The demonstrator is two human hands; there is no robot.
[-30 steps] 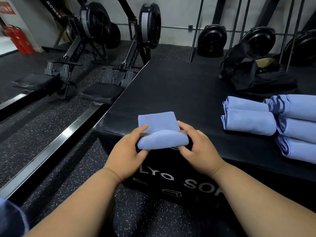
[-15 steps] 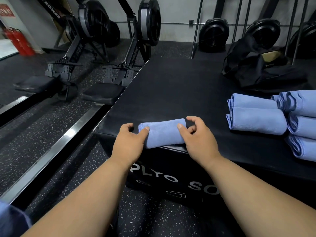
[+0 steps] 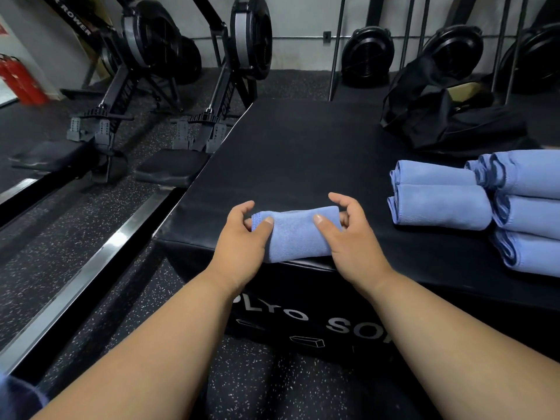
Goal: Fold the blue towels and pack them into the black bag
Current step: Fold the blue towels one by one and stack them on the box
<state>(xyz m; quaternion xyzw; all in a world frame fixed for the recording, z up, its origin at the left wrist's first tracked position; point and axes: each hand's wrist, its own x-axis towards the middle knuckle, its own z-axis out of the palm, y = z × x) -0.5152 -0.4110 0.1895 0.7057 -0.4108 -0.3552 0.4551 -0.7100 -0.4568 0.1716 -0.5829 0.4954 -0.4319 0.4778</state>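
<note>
Head view: a rolled blue towel [image 3: 298,234] lies at the near edge of the black padded tabletop [image 3: 303,153], just above the white lettering on its front face. The left hand [image 3: 242,237] takes the towel's left end, the thumb pressed on top of the roll and the curled fingers wrapped round the stitched end; that grip is closed on the cloth. The right hand [image 3: 348,234] takes the right end the same way, its thumb flat on top of the roll and the lower fingers curled behind the end, while the forefinger arches above the towel without touching it. Both forearms reach in from the bottom of the frame.

To the right on the same tabletop lie the other rolled towels [image 3: 439,204], two side by side, one nearer and one farther, and just beside them a further stack [image 3: 530,207] that runs off the right edge. They sit well apart from the towel in the hands. Behind them, at the far right of the tabletop, the black bag [image 3: 439,122] slumps with its top open and straps loose.

On the speckled floor [image 3: 75,237] to the left stand two rowing machines [image 3: 212,116], and a red fire extinguisher [image 3: 18,80] is at the far left edge.
</note>
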